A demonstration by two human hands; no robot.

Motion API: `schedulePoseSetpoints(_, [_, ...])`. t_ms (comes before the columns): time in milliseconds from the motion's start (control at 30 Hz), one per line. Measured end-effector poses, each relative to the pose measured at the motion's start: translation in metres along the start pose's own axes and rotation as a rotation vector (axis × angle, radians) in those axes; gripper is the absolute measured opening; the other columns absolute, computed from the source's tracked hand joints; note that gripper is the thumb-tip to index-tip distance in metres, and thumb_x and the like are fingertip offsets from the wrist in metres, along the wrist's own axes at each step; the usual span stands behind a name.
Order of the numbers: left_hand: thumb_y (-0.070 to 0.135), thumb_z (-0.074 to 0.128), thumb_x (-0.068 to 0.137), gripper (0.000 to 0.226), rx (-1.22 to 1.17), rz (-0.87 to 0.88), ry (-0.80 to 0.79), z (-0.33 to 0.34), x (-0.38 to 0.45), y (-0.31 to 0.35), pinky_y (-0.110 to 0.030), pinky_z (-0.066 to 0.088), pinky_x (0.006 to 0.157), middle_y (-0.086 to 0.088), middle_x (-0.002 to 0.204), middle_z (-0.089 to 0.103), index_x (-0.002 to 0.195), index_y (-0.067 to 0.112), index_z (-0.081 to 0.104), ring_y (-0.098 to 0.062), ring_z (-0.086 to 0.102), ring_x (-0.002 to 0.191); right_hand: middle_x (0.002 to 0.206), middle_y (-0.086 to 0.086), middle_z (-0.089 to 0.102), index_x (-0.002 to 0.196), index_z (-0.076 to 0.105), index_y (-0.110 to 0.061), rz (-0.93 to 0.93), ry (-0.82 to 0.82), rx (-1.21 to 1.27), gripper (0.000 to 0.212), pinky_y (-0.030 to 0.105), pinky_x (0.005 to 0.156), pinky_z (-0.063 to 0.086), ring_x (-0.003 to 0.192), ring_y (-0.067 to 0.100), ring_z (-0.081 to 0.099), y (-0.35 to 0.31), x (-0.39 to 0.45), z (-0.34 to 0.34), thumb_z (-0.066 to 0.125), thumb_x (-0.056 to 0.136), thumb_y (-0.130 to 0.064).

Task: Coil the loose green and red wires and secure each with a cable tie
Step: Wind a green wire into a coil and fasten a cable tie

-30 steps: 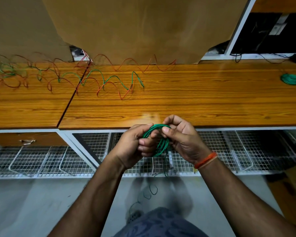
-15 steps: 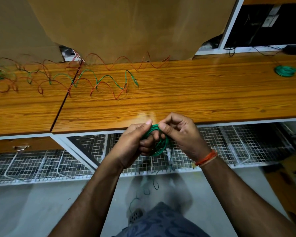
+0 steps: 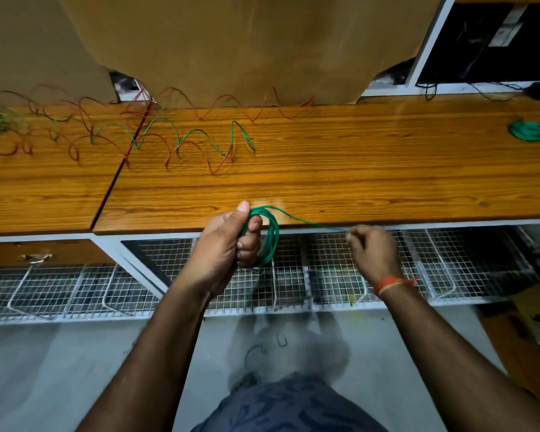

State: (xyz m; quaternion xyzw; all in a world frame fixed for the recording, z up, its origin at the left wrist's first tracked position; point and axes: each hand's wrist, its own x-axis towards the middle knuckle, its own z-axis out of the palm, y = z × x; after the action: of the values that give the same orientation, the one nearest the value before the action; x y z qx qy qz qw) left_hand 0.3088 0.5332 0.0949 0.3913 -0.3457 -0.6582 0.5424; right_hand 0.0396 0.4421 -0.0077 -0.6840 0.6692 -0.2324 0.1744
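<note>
My left hand (image 3: pixel 231 244) grips a small green wire coil (image 3: pixel 270 238) just in front of the wooden table's near edge. One green strand runs from the coil's top rightward to my right hand (image 3: pixel 371 251), which pinches its end; that hand is blurred. Loose green wire (image 3: pixel 197 135) and loose red wire (image 3: pixel 219 163) lie in wavy loops across the table's left and middle. A finished green coil (image 3: pixel 529 130) rests at the far right of the table.
The wooden table (image 3: pixel 356 169) has a seam at left where a second tabletop (image 3: pixel 44 188) joins. Brown cardboard (image 3: pixel 231 42) stands behind. Wire-mesh baskets (image 3: pixel 325 275) hang under the table. Black cables (image 3: pixel 449 87) lie at back right.
My right hand left the coil and moved right, drawing a green strand out taut. My left hand kept hold of the coil.
</note>
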Motion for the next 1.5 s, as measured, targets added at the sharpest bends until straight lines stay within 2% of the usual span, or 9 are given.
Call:
schedulePoseSetpoints(100, [0.042, 0.040, 0.107, 0.042, 0.066, 0.020, -0.018, 0.015, 0.000, 0.001, -0.020, 0.012, 0.044, 0.008, 0.055, 0.026, 0.072, 0.024, 0.055, -0.007, 0.016, 0.046, 0.095, 0.003, 0.071, 0.102, 0.071, -0.016, -0.055, 0.062, 0.369, 0.015, 0.037, 0.075, 0.053, 0.088, 0.022, 0.066, -0.042, -0.007, 0.010, 0.057, 0.104, -0.021])
schedulePoseSetpoints(233, [0.041, 0.045, 0.105, 0.041, 0.142, 0.045, 0.016, 0.018, -0.004, 0.010, -0.016, 0.015, 0.042, 0.006, 0.055, 0.024, 0.070, 0.022, 0.052, -0.006, 0.015, 0.046, 0.086, 0.003, 0.072, 0.094, 0.073, -0.008, -0.328, -1.059, 0.332, 0.023, 0.028, 0.071, 0.053, 0.078, 0.017, 0.066, -0.066, -0.042, -0.005, 0.059, 0.104, -0.023])
schedulePoseSetpoints(300, [0.038, 0.045, 0.107, 0.040, 0.263, 0.058, 0.010, 0.014, -0.010, 0.013, -0.019, 0.015, 0.043, 0.005, 0.055, 0.027, 0.072, 0.018, 0.049, -0.008, 0.017, 0.046, 0.091, 0.012, 0.075, 0.098, 0.073, -0.004, -0.180, -1.321, 0.070, 0.022, 0.024, 0.067, 0.055, 0.080, 0.022, 0.069, -0.042, -0.037, -0.020, 0.056, 0.105, -0.017])
schedulePoseSetpoints(467, [0.040, 0.043, 0.104, 0.037, 0.290, 0.022, -0.034, 0.029, -0.015, -0.006, -0.019, 0.016, 0.045, 0.007, 0.056, 0.028, 0.074, 0.018, 0.045, -0.007, 0.018, 0.046, 0.090, 0.007, 0.073, 0.091, 0.073, -0.014, -0.090, -0.494, -0.077, 0.020, 0.031, 0.074, 0.055, 0.087, 0.023, 0.070, -0.021, -0.009, -0.020, 0.059, 0.103, -0.020])
schedulePoseSetpoints(633, [0.041, 0.041, 0.106, 0.043, -0.006, 0.026, 0.010, 0.033, -0.008, 0.001, -0.018, 0.015, 0.041, 0.009, 0.053, 0.026, 0.069, 0.021, 0.049, -0.004, 0.019, 0.042, 0.084, -0.005, 0.075, 0.092, 0.078, -0.017, -0.247, -1.067, 0.024, 0.016, 0.030, 0.075, 0.055, 0.079, 0.007, 0.070, -0.023, -0.032, -0.016, 0.067, 0.099, -0.026])
schedulePoseSetpoints(833, [0.045, 0.035, 0.107, 0.044, -0.004, 0.004, 0.121, 0.038, 0.000, -0.005, -0.016, 0.014, 0.040, 0.009, 0.050, 0.026, 0.072, 0.019, 0.042, -0.003, 0.019, 0.040, 0.119, 0.008, 0.067, 0.110, 0.067, -0.013, -0.172, -0.778, 0.620, 0.028, 0.037, 0.090, 0.059, 0.107, 0.024, 0.069, -0.022, -0.030, -0.047, 0.073, 0.089, -0.030])
schedulePoseSetpoints(933, [0.050, 0.039, 0.102, 0.043, 0.071, 0.008, 0.099, 0.048, 0.004, -0.014, -0.020, 0.010, 0.045, 0.008, 0.052, 0.026, 0.070, 0.022, 0.042, -0.006, 0.016, 0.043, 0.112, -0.003, 0.071, 0.132, 0.054, -0.009, -0.166, -0.723, 0.940, 0.042, 0.027, 0.080, 0.055, 0.088, 0.017, 0.067, -0.058, -0.040, -0.064, 0.061, 0.094, -0.023])
schedulePoseSetpoints(1233, [0.051, 0.032, 0.105, 0.055, -0.106, -0.026, 0.015, 0.063, 0.005, -0.011, -0.020, 0.007, 0.044, 0.009, 0.050, 0.021, 0.064, 0.022, 0.052, -0.006, 0.010, 0.043, 0.148, -0.009, 0.053, 0.151, 0.043, -0.031, -0.371, -0.398, 0.729, 0.049, 0.026, 0.109, 0.040, 0.132, -0.002, 0.050, -0.081, -0.053, -0.046, 0.047, 0.104, -0.042])
schedulePoseSetpoints(1500, [0.057, 0.038, 0.102, 0.050, 0.095, -0.015, -0.037, 0.056, 0.001, -0.015, -0.021, 0.009, 0.048, 0.008, 0.051, 0.027, 0.075, 0.017, 0.051, -0.007, 0.016, 0.044, 0.069, -0.009, 0.053, 0.079, 0.051, -0.024, -0.363, -0.154, 0.728, 0.032, 0.035, 0.060, 0.041, 0.064, 0.007, 0.049, -0.092, -0.053, -0.040, 0.041, 0.108, -0.033])
